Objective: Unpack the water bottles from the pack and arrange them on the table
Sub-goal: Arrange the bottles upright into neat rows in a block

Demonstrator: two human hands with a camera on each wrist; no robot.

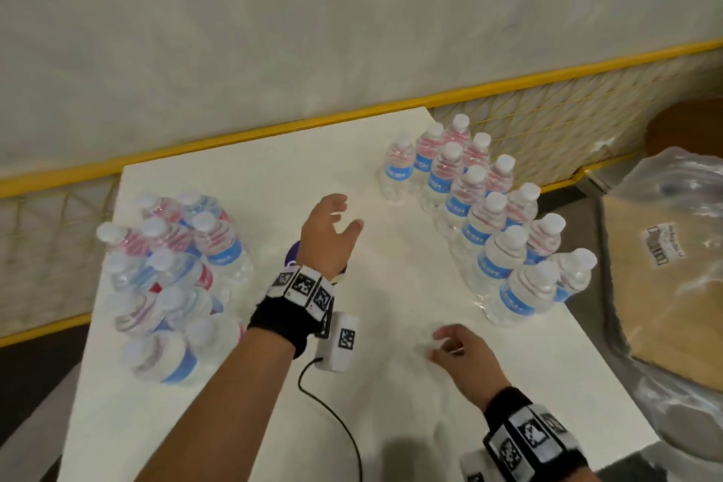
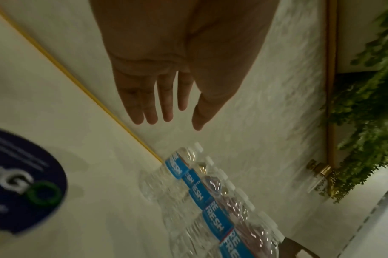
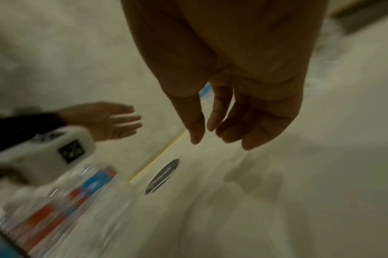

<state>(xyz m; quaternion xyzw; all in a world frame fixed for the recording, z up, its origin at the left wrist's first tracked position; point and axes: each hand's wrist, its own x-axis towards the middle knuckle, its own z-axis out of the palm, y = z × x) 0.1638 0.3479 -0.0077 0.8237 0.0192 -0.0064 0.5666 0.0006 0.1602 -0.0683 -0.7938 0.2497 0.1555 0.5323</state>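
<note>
Left of both hands, on the white tabletop (image 1: 274,176), sits the pack (image 1: 172,282) of water bottles, its white caps and blue-and-red labels crowded together under clear wrap; some bottles in it lean or lie over, and the blur keeps me from counting them. Just right of the pack, partly hidden beneath the left wrist, a dark round sticker (image 2: 23,181) with a green ring lies flat on the tabletop. Above it the left hand (image 1: 328,231) is held out flat over the bare middle of the surface, fingers (image 2: 149,104) straight and slightly spread, thumb apart, gripping nothing. A white camera box (image 1: 338,340) hangs under that wrist, with a black cable (image 1: 336,415) trailing back toward the person. Nearer the person and to the right, the right hand (image 1: 461,348) hovers low over the tabletop with its fingers (image 3: 233,125) loosely bent and pointing down, holding nothing; whether the fingertips touch the surface cannot be told. Both wrists wear black bands with square black-and-white markers. Right of both hands, the unpacked bottles (image 1: 493,215) stand upright in two close rows running from the far edge toward the near right corner, blue labels facing the hands. Beyond the tabletop's right edge lies a brown cardboard sheet (image 1: 665,278) in crumpled clear plastic.
</note>
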